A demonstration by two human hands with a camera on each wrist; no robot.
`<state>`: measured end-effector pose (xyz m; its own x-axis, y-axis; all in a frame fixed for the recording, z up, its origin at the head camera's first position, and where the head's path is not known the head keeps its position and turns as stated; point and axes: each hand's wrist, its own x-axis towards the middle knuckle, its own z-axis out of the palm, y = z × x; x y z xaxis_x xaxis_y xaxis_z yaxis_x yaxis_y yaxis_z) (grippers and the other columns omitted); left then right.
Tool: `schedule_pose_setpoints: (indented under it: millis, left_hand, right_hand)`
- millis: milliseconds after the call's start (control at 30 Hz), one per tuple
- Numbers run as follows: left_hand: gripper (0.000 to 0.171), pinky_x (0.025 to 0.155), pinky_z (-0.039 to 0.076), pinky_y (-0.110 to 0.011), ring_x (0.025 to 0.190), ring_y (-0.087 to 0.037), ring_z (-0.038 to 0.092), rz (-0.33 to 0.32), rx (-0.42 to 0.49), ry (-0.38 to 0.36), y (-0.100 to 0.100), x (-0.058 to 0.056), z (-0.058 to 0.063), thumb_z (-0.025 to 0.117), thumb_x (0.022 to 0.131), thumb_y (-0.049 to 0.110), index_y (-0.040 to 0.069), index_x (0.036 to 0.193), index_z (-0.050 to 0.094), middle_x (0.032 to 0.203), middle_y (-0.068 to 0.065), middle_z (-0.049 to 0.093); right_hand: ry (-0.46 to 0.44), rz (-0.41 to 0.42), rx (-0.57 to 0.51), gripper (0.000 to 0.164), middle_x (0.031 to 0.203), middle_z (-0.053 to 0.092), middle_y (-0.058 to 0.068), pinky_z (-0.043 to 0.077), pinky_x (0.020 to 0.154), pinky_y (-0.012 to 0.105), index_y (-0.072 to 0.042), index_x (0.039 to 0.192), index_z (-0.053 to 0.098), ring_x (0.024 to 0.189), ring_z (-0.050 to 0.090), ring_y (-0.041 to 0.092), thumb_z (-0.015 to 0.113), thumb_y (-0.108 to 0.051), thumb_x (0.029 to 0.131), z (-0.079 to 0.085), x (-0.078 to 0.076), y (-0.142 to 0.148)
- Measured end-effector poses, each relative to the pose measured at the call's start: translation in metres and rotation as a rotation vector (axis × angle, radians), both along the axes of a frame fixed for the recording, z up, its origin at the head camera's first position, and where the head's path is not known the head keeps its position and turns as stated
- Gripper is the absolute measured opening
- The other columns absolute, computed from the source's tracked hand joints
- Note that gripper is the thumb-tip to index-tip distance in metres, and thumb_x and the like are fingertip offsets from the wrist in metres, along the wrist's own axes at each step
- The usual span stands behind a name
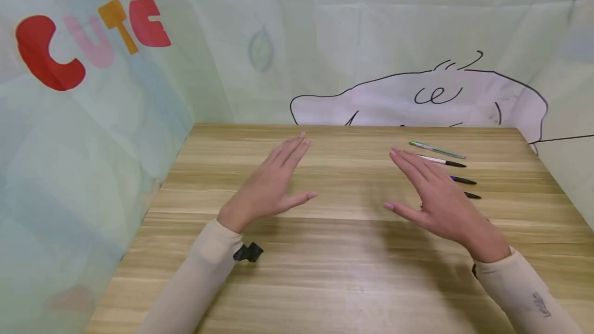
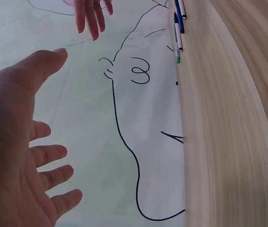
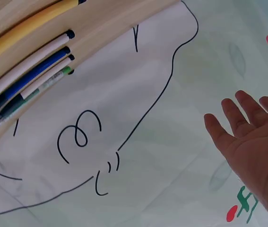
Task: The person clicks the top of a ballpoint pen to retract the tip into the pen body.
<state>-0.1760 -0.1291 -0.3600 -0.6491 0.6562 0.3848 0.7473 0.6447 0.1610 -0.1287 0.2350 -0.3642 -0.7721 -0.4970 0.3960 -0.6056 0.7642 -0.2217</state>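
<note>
L (image 1: 264,184) & R hands (image 1: 441,200) raised over tbl (image 1: 325,272), fingers extended, thumbs out, empty.

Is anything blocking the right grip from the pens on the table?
Nothing visible is: the right wrist view shows no object between the right grip and the pens. The left grip is off to the left, clear of them.

Wood-grain tabletop (image 1: 325,282), streaks running crosswise. Pale green printed backdrop (image 1: 223,30) behind it, creased. Left side: "CUTE" lettering (image 1: 99,60) in red, pink and orange. Far side: black-outlined cartoon figure (image 1: 394,99), cut off by tabletop's edge; faint leaf print (image 1: 261,50) to its left.
</note>
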Motion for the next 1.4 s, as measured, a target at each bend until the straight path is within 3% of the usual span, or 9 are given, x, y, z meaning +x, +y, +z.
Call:
schedule_pose_setpoints:
  millis: [167, 300, 433, 533, 700, 833, 933, 1067, 1400]
  left_hand:
    - [0.091, 0.126, 0.026, -0.044, 0.151, -0.030, 0.029, -0.038, 0.149, -0.119, -0.004, -0.002, 0.002, 0.075, 0.092, 0.037, 0.003, 0.160, 0.025, 0.164, -0.014, 0.030]
    - [0.085, 0.124, 0.029, -0.046, 0.150, -0.028, 0.032, -0.047, 0.248, -0.216, -0.007, -0.003, 0.004, 0.077, 0.092, 0.031, 0.004, 0.158, 0.030, 0.160, -0.014, 0.037]
    - [0.082, 0.121, 0.036, -0.044, 0.147, -0.025, 0.037, -0.091, 0.322, -0.250, -0.010, -0.004, 0.004, 0.079, 0.090, 0.027, 0.006, 0.157, 0.035, 0.157, -0.011, 0.042]
    - [0.080, 0.117, 0.041, -0.042, 0.143, -0.023, 0.042, -0.152, 0.385, -0.287, -0.012, -0.005, 0.004, 0.080, 0.090, 0.021, 0.009, 0.156, 0.038, 0.155, -0.008, 0.045]
    - [0.076, 0.116, 0.044, -0.042, 0.139, -0.023, 0.048, -0.244, 0.501, -0.399, -0.014, -0.007, 0.004, 0.079, 0.089, 0.009, 0.010, 0.154, 0.041, 0.151, -0.007, 0.050]
    - [0.072, 0.115, 0.045, -0.040, 0.137, -0.024, 0.050, -0.262, 0.564, -0.483, -0.018, -0.007, 0.004, 0.079, 0.088, 0.004, 0.009, 0.151, 0.046, 0.148, -0.006, 0.053]
    - [0.070, 0.115, 0.045, -0.038, 0.137, -0.023, 0.050, -0.264, 0.588, -0.524, -0.021, -0.007, 0.004, 0.079, 0.088, 0.004, 0.011, 0.150, 0.047, 0.148, -0.002, 0.053]
    - [0.071, 0.115, 0.044, -0.038, 0.138, -0.023, 0.049, -0.275, 0.597, -0.544, -0.023, -0.007, 0.004, 0.078, 0.088, 0.004, 0.015, 0.151, 0.047, 0.148, -0.001, 0.052]
    - [0.070, 0.115, 0.045, -0.040, 0.137, -0.021, 0.049, -0.280, 0.580, -0.529, -0.024, -0.007, 0.003, 0.078, 0.088, 0.003, 0.012, 0.150, 0.047, 0.148, -0.004, 0.053]
  right_hand:
    - [-0.088, 0.010, -0.122, 0.093, 0.159, 0.042, 0.004, 0.039, 0.111, 0.060, -0.025, 0.161, 0.030, 0.144, 0.040, 0.033, 0.082, -0.037, 0.085, 0.001, 0.000, 0.000]
    - [-0.100, 0.060, -0.238, 0.089, 0.154, 0.048, 0.000, 0.040, 0.114, 0.036, -0.022, 0.157, 0.039, 0.143, 0.043, 0.024, 0.087, -0.023, 0.082, 0.002, 0.000, 0.001]
    - [-0.110, 0.121, -0.345, 0.090, 0.150, 0.054, 0.000, 0.035, 0.112, 0.013, -0.016, 0.154, 0.044, 0.139, 0.047, 0.012, 0.089, -0.008, 0.077, 0.004, 0.000, 0.002]
    - [-0.154, 0.156, -0.407, 0.092, 0.148, 0.055, 0.002, 0.038, 0.110, 0.013, -0.015, 0.154, 0.043, 0.135, 0.050, 0.007, 0.088, 0.000, 0.075, 0.005, 0.001, 0.004]
    - [-0.246, 0.187, -0.484, 0.092, 0.147, 0.056, 0.002, 0.042, 0.111, 0.018, -0.017, 0.154, 0.043, 0.132, 0.054, 0.010, 0.085, 0.007, 0.076, 0.006, 0.002, 0.006]
    - [-0.304, 0.242, -0.556, 0.090, 0.146, 0.057, 0.009, 0.045, 0.110, 0.021, -0.013, 0.153, 0.044, 0.132, 0.055, 0.015, 0.081, 0.014, 0.075, 0.005, 0.000, 0.010]
    - [-0.322, 0.318, -0.607, 0.088, 0.143, 0.057, 0.019, 0.046, 0.109, 0.023, -0.003, 0.151, 0.044, 0.132, 0.056, 0.020, 0.078, 0.021, 0.073, 0.003, -0.002, 0.014]
    - [-0.375, 0.356, -0.662, 0.085, 0.141, 0.057, 0.023, 0.046, 0.109, 0.023, 0.002, 0.150, 0.044, 0.131, 0.056, 0.023, 0.076, 0.024, 0.074, 0.003, -0.002, 0.020]
    - [-0.454, 0.298, -0.665, 0.079, 0.141, 0.059, 0.020, 0.049, 0.106, 0.021, -0.001, 0.150, 0.045, 0.129, 0.058, 0.021, 0.074, 0.019, 0.080, 0.002, -0.001, 0.031]
